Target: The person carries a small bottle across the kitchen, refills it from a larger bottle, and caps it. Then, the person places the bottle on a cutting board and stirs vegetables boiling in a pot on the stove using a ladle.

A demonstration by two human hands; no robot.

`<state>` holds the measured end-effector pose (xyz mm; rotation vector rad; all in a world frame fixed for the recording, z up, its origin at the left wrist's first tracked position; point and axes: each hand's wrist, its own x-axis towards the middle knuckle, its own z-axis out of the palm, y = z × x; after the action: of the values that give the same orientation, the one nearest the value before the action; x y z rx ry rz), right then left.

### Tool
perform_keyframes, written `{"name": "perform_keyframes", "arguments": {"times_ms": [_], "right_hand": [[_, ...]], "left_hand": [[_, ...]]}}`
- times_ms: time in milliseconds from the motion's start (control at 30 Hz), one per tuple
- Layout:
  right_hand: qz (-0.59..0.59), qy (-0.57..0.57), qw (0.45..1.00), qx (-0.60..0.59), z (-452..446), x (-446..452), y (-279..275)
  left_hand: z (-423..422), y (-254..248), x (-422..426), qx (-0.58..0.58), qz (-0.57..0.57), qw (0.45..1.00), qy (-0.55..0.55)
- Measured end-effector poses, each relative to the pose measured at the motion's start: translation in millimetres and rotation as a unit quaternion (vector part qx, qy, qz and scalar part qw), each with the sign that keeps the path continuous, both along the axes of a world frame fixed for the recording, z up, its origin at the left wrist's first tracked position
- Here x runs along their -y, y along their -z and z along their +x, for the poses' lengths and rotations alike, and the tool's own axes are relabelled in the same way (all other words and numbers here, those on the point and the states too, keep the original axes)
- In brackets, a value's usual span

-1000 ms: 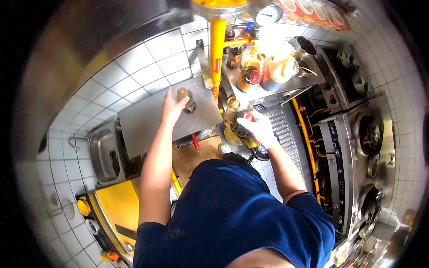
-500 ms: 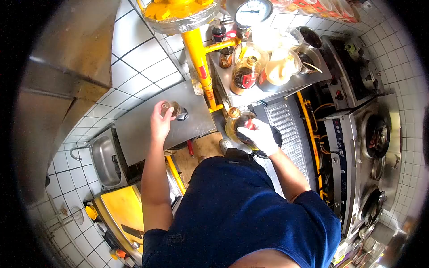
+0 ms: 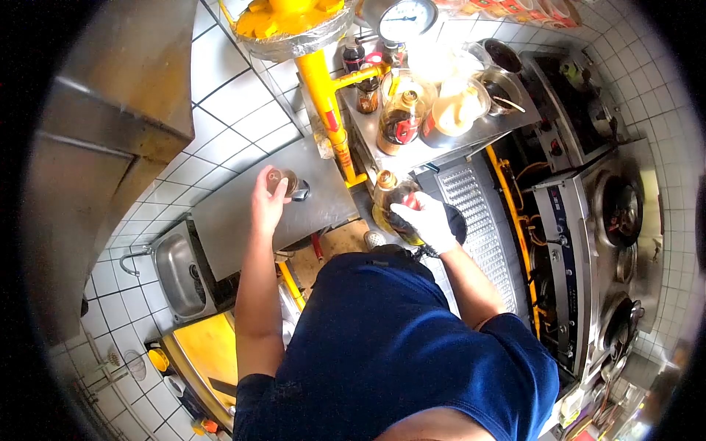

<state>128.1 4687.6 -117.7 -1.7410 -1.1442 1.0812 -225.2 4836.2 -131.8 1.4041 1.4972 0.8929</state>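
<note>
My left hand (image 3: 269, 200), bare, is closed around a small see-through jar (image 3: 282, 182) with a brownish tint, above the steel counter (image 3: 243, 220). A dark, shiny round piece (image 3: 301, 191) shows at the jar's right side; I cannot tell whether it belongs to the jar. In a white glove, my right hand (image 3: 430, 224) grips a large clear bottle (image 3: 384, 198) by its side. This bottle stands nearly upright in front of my body, with a gold-coloured top, dark contents and a red label partly hidden by my fingers.
On the steel shelf ahead stand another large bottle (image 3: 401, 132), a pale-topped tub (image 3: 452, 117) and a pot (image 3: 504, 92). A yellow pipe (image 3: 323, 103) rises between counter and shelf. Stove burners (image 3: 618, 209) line the right; a sink (image 3: 179, 275) and yellow board (image 3: 206, 349) lie left.
The whole view has shifted slightly. Both hands keep their holds on the jar and the bottle, with hardly any movement.
</note>
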Motion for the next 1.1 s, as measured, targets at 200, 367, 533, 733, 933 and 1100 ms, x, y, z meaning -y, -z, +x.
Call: {"name": "perform_keyframes", "arguments": {"times_ms": [200, 367, 533, 733, 933, 1100], "right_hand": [[0.02, 0.002, 1.0, -0.006, -8.9, 4.1, -3.0], [0.009, 0.009, 1.0, -0.007, -20.5, -5.3, -4.8], [0.018, -0.007, 1.0, -0.021, -28.9, -11.6, -3.8], [0.041, -0.026, 0.998, -0.043, -38.6, -18.8, -2.7], [0.052, -0.012, 0.997, -0.053, -44.3, -28.0, -4.4], [0.08, -0.046, 0.972, -0.217, -63.9, -45.9, -4.7]], "left_hand": [[-4.8, 9.2, -5.5, 0.097, -0.019, 0.995, 0.025], [-12.6, 11.2, -10.6, 0.081, -0.036, 0.993, 0.082], [-0.5, 3.3, -3.8, 0.017, 0.005, 0.998, 0.057], [-6.0, 23.4, -7.4, -0.068, 0.083, 0.993, 0.055], [-10.2, 28.4, -10.0, -0.153, 0.121, 0.978, 0.07], [-16.3, 24.8, -4.4, -0.167, 0.113, 0.977, 0.072]]}}
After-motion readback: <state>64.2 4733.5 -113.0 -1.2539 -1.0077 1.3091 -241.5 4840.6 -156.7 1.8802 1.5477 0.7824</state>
